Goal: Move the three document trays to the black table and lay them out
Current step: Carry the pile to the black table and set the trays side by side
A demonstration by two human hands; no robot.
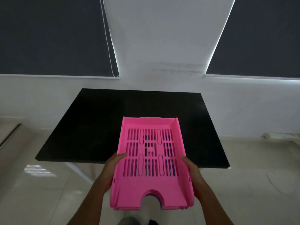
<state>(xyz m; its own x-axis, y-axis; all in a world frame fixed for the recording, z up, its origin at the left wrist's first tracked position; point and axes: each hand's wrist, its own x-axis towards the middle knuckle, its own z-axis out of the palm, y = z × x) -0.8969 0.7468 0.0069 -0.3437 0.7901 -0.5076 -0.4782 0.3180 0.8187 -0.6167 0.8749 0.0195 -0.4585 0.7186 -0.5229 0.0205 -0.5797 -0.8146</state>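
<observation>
Your left hand (112, 166) and right hand (192, 171) each have a closed grip on a long side of the pink document tray (151, 163) — top of a nested stack, blue edges showing beneath. You hold the stack in the air, its far end over the near edge of the black desk (78, 124) — near end above the floor (40, 197).

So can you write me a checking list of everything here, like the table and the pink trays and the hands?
Surface: black table, bare top.
Job's things: pink tray on top of a nested stack, blue edges showing beneath; held above the table's near edge.
Clutter: nothing seen.
Grips: left hand and right hand clasp the stack's sides.
Cables: blind cord hanging by the window.
Surroundings: white wall, dark blinds, glossy tiled floor.
</observation>
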